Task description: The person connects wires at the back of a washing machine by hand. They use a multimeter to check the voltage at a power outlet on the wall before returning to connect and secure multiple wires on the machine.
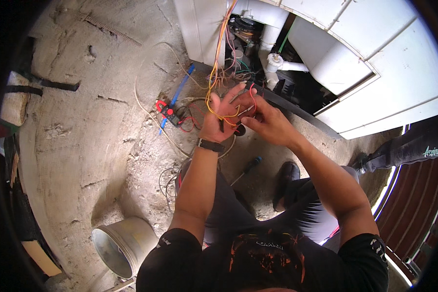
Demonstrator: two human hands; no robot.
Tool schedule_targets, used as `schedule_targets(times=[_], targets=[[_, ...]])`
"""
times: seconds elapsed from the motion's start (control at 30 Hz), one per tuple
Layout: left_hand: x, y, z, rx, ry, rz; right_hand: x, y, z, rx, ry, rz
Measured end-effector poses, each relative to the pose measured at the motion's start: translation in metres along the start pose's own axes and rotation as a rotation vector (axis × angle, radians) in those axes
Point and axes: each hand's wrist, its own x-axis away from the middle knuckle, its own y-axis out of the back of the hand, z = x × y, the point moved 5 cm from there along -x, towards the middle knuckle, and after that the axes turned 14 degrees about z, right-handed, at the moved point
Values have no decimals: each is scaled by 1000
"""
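My left hand [218, 119] is palm up, its fingers stretched apart. Yellow wires [210, 92] run down from above, past the thumb and across this palm. A small dark piece lies near the heel of the palm; I cannot make out its kind. Close beside it, my right hand [267, 119] has its fingers curled and pinched at a thin red wire [254, 99] by the left fingertips. The wire ends between the hands are partly hidden. Beyond them stands a white appliance [345, 63] with an open underside, showing tangled wires [228, 75] and a white plastic pipe [269, 39].
Left of my hands, a red and black clamp meter [168, 113] lies against a long blue strip [182, 86]. A screwdriver [251, 165] lies on the floor near my feet. At lower left a bucket [131, 238] is on its side. Another person's leg [404, 148] shows at right.
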Motion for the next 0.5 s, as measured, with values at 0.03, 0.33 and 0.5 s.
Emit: schedule_targets(times=[0.03,0.33,0.5], targets=[[0,0,0,14,1,-8,2,-2,-2,-4,-1,2],[10,20,3,100,43,-143,-3,-3,-12,-220,-93,55],[16,32,-1,39,85,-180,-5,8,-13,-348,-61,25]])
